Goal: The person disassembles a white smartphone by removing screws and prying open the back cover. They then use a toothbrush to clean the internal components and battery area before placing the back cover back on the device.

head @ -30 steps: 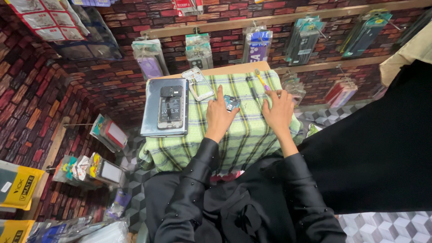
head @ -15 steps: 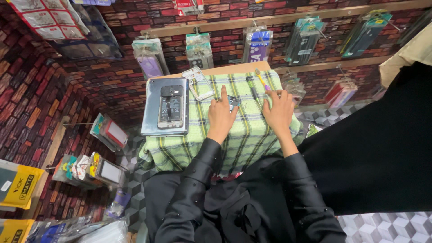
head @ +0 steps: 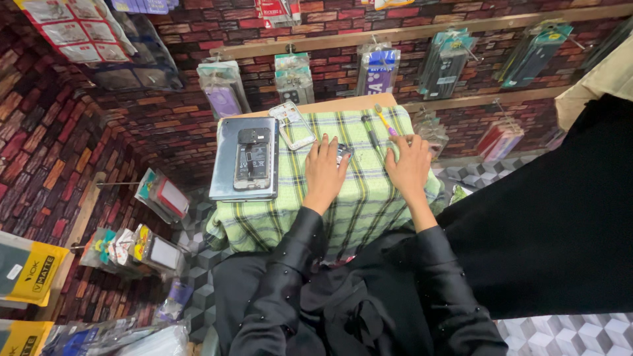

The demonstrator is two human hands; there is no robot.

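Red-brown brick-patterned walls hung with packaged phone accessories surround a small table draped in a green plaid cloth [head: 369, 198]. On it the left hand [head: 324, 173] lies flat, fingers spread, holding nothing, its fingertips just beside a small dark phone part [head: 343, 152], while the right hand [head: 410, 168] rests palm down and equally empty (a yellow-handled screwdriver [head: 385, 120] lies just beyond its fingers). At the cloth's left side an opened smartphone with its insides exposed [head: 253, 158] sits on a grey rectangular mat [head: 224, 173], with a clear phone case [head: 295, 126] near it.
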